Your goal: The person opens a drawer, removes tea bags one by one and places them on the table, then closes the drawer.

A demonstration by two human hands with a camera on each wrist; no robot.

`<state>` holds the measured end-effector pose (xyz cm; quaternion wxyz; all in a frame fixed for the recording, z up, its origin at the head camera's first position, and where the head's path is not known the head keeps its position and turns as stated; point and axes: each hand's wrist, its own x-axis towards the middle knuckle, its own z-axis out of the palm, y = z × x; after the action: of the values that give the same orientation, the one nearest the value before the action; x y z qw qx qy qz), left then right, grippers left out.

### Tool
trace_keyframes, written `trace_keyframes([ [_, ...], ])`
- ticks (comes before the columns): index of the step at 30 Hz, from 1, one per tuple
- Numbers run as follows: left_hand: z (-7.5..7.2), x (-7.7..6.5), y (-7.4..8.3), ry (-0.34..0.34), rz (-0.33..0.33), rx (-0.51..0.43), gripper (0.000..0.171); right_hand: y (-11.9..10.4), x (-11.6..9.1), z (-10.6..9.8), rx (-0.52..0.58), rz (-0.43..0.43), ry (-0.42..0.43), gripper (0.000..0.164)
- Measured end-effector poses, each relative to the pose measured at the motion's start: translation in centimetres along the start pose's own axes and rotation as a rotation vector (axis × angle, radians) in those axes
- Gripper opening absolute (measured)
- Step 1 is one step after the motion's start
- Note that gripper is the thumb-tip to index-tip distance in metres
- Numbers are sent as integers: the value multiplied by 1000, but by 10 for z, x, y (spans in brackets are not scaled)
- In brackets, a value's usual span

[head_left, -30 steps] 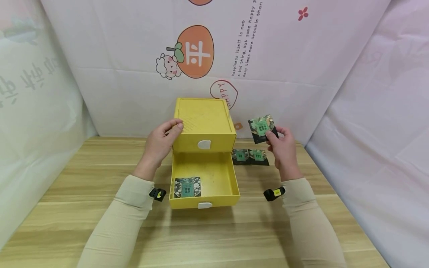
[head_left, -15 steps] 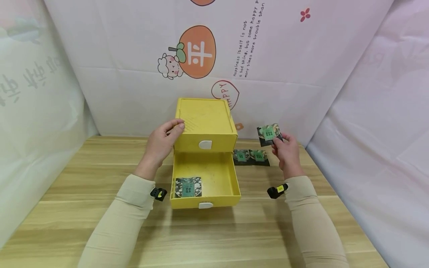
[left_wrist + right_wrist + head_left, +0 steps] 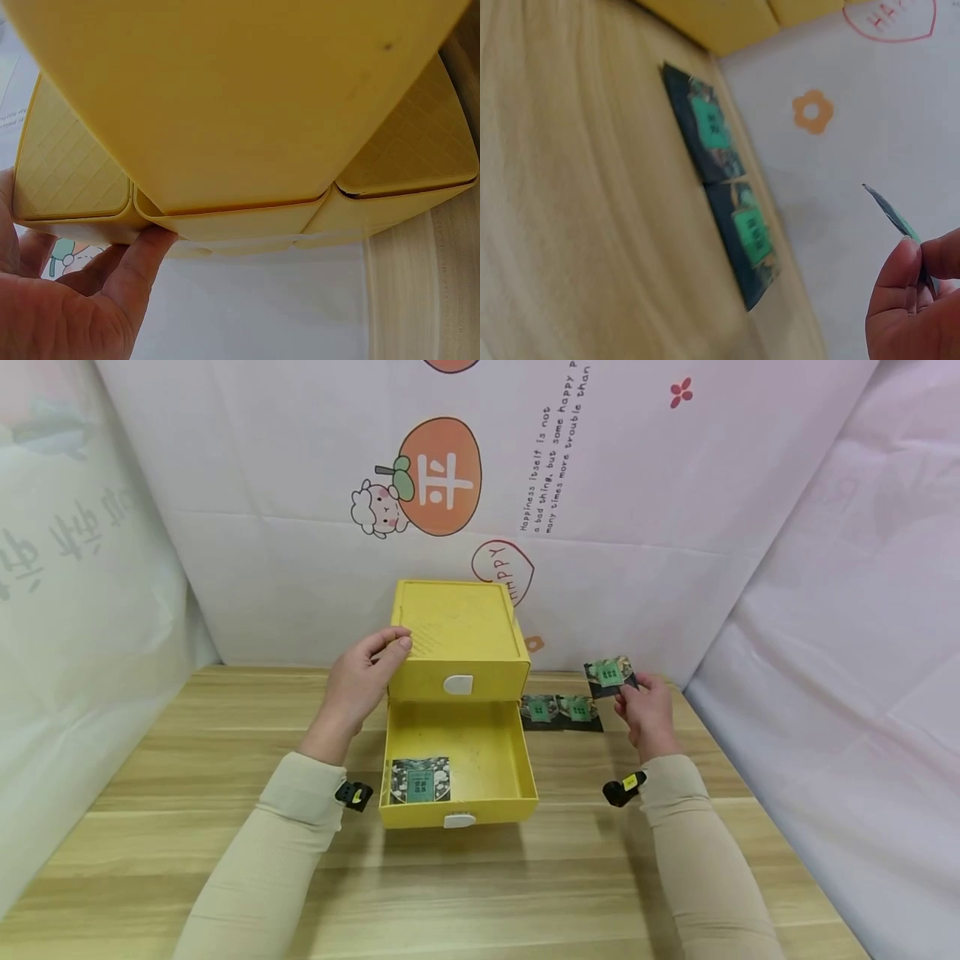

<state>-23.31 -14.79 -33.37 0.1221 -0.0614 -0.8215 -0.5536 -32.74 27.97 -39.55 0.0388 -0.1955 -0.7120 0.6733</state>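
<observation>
My left hand [image 3: 358, 683] grips the upper left front edge of a yellow two-drawer storage box [image 3: 461, 618]; the left wrist view shows its fingertips against the yellow side. The lower drawer [image 3: 491, 812] is pulled out, while the upper one is closed. Inside the lower drawer, at the front left, lies a dark patterned sachet [image 3: 420, 781] with a teal label. My right hand [image 3: 649, 714] pinches a dark sachet [image 3: 609, 674] with a green label, near the back wall. To its left, two similar sachets, one left [image 3: 538, 711] and one right [image 3: 577, 710], lie side by side on the table.
The wood-grain table [image 3: 450, 893] meets a printed white sheet [image 3: 637, 527] behind the box. White sheets also hang on both sides. Each wrist wears a black strap device, such as the right one [image 3: 623, 788].
My right hand has moved rightward and lower with the sachet, bringing it closer to the table behind the two lying sachets. The left hand stays at the box's edge.
</observation>
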Motion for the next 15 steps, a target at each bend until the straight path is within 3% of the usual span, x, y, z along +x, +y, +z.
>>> trace_keyframes([
  [15,1,1,-1,3,-4,-12,56,33,17,-23,-81,14,54,56],
])
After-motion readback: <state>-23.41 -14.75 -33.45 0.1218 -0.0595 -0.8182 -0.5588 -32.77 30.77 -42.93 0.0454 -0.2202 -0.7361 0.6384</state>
